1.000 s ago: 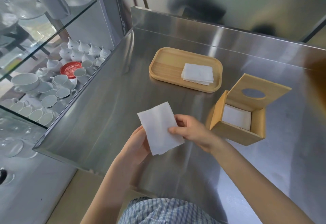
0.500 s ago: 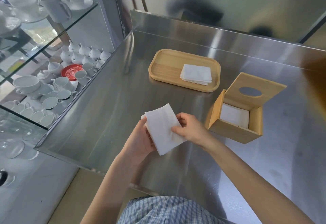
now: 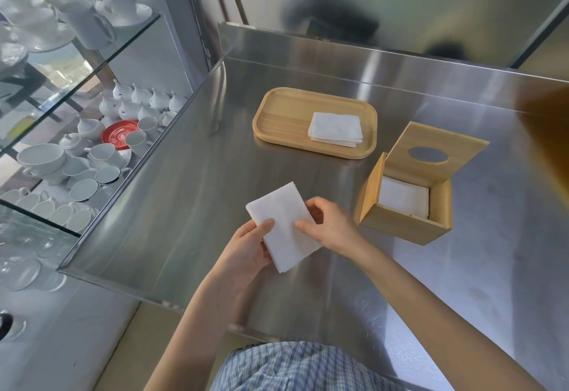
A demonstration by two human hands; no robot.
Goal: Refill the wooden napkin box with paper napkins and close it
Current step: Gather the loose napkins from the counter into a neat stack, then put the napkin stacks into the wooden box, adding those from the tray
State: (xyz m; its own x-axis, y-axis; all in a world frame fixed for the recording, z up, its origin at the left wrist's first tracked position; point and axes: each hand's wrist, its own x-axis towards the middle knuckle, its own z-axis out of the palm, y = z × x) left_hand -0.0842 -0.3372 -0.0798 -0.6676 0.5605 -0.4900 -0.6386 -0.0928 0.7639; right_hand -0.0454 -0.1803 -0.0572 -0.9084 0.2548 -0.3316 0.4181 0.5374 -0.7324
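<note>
A folded white paper napkin (image 3: 281,224) is held over the steel counter by both hands. My left hand (image 3: 249,252) grips its lower left edge, thumb on top. My right hand (image 3: 331,227) pinches its right edge. To the right stands the wooden napkin box (image 3: 403,227), its lid (image 3: 437,153) with an oval hole tilted up and back. White napkins (image 3: 403,198) lie inside the box. A small stack of napkins (image 3: 335,128) rests on the right half of a wooden tray (image 3: 286,119) further back.
The steel counter (image 3: 191,193) has a raised back wall and a left edge. Left of it, glass shelves (image 3: 92,61) carry several white cups, saucers, teapots and one red saucer (image 3: 120,135). A checked shirt shows at the bottom.
The napkin has gone from a looser, wider sheet to a tighter folded rectangle. My left thumb has come up onto its front face. The hands stay in the same spot.
</note>
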